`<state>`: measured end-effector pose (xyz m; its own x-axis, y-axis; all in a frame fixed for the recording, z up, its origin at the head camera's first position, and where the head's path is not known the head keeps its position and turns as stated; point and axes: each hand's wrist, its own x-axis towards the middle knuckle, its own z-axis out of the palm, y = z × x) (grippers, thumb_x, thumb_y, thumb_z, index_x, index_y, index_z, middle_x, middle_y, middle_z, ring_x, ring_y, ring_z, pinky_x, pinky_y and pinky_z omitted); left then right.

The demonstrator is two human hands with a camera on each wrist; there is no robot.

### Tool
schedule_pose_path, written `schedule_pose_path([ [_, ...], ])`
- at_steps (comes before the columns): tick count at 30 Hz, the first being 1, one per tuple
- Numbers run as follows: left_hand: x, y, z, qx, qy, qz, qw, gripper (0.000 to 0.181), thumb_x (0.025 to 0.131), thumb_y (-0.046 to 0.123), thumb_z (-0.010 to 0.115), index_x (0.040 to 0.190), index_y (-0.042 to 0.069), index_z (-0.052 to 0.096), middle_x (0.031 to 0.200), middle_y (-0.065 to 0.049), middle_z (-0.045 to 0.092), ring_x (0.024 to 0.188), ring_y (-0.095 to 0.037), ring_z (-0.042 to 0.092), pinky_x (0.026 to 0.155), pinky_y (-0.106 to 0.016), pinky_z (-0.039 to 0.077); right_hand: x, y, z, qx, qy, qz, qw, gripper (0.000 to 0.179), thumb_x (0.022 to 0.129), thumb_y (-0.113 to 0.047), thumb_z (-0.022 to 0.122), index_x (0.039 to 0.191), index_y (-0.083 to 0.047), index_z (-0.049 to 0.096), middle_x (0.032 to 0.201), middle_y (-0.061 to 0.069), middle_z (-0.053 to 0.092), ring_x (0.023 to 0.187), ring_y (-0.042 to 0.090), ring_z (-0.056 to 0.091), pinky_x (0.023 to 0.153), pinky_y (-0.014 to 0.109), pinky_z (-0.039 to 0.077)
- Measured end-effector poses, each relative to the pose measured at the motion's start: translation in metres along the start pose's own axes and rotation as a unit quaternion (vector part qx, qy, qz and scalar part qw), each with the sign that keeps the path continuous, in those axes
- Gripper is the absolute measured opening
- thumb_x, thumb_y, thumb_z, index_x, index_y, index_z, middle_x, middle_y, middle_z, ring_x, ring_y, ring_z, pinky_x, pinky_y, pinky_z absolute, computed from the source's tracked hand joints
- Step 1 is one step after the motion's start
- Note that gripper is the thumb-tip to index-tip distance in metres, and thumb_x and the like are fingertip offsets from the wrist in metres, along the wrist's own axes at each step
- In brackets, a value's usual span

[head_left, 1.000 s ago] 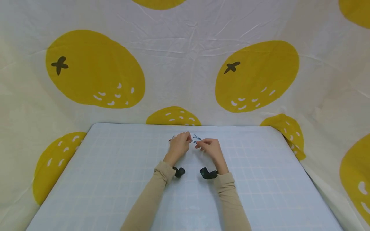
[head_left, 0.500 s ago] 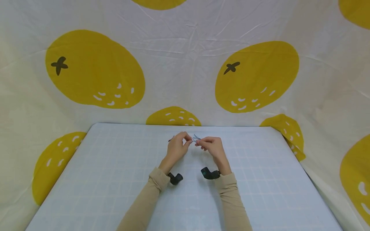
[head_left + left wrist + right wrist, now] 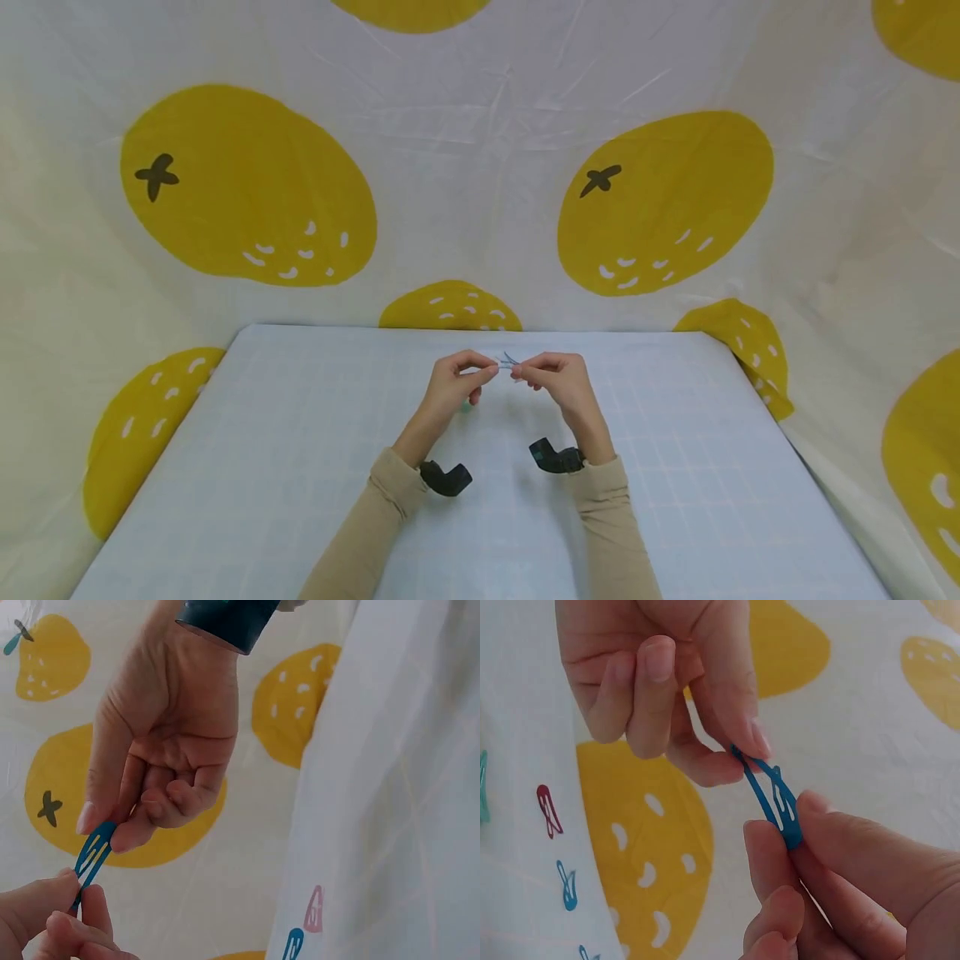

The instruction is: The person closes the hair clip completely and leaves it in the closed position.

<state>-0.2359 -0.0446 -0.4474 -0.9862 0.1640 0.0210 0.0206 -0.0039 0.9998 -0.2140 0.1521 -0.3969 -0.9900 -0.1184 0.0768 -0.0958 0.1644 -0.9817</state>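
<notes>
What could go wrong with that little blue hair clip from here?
Two things, perhaps. The blue hair clip is pinched only by fingertips at its two ends, between the left hand and the right hand, so it might slip or spring free. And if it fell on the table, it could get mixed up with the loose ones, since another blue clip lies there near a red clip.
</notes>
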Motion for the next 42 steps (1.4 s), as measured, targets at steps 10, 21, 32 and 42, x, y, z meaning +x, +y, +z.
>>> schedule_pose_path([
  [10, -0.016, 0.009, -0.003, -0.029, -0.007, -0.021, 0.9993, 0.016, 0.089, 0.017, 0.075, 0.101, 0.006, 0.074, 0.099, -0.010, 0.065, 0.058, -0.021, 0.055, 0.063, -0.029, 0.051, -0.003, -0.001, -0.002, -0.036, -0.026, -0.009, 0.9990, 0.014, 0.086, -0.006, 0.077, 0.091, 0.007, 0.075, 0.087, 0.013, 0.072, 0.074, 0.019, 0.056, 0.066, 0.029, 0.046],
  [21, -0.034, -0.002, -0.011, -0.003, -0.043, -0.010, 0.9990, 0.019, 0.089, 0.013, 0.075, 0.106, 0.004, 0.071, 0.090, -0.009, 0.063, 0.059, -0.021, 0.056, 0.064, -0.029, 0.047, -0.007, 0.030, 0.000, 0.021, -0.088, 0.011, 0.9958, 0.028, 0.085, -0.012, 0.079, 0.100, 0.009, 0.069, 0.083, 0.007, 0.073, 0.073, 0.022, 0.061, 0.066, 0.029, 0.047],
  [32, -0.051, -0.034, -0.024, 0.026, -0.087, -0.050, 0.9946, 0.025, 0.091, 0.018, 0.073, 0.108, 0.001, 0.072, 0.087, -0.017, 0.064, 0.065, -0.020, 0.055, 0.065, -0.029, 0.046, -0.023, 0.072, 0.012, 0.047, -0.155, 0.065, 0.9847, 0.021, 0.090, -0.012, 0.074, 0.100, 0.006, 0.072, 0.080, 0.002, 0.071, 0.069, 0.016, 0.055, 0.066, 0.027, 0.047],
  [42, -0.059, -0.058, -0.038, 0.000, -0.120, -0.084, 0.9893, 0.021, 0.100, 0.013, 0.056, 0.108, 0.001, 0.072, 0.093, -0.016, 0.066, 0.063, -0.019, 0.055, 0.062, -0.026, 0.047, -0.026, 0.095, 0.023, 0.032, -0.165, 0.094, 0.9813, 0.021, 0.086, -0.012, 0.077, 0.099, 0.004, 0.073, 0.077, 0.003, 0.070, 0.064, 0.013, 0.053, 0.060, 0.024, 0.044],
])
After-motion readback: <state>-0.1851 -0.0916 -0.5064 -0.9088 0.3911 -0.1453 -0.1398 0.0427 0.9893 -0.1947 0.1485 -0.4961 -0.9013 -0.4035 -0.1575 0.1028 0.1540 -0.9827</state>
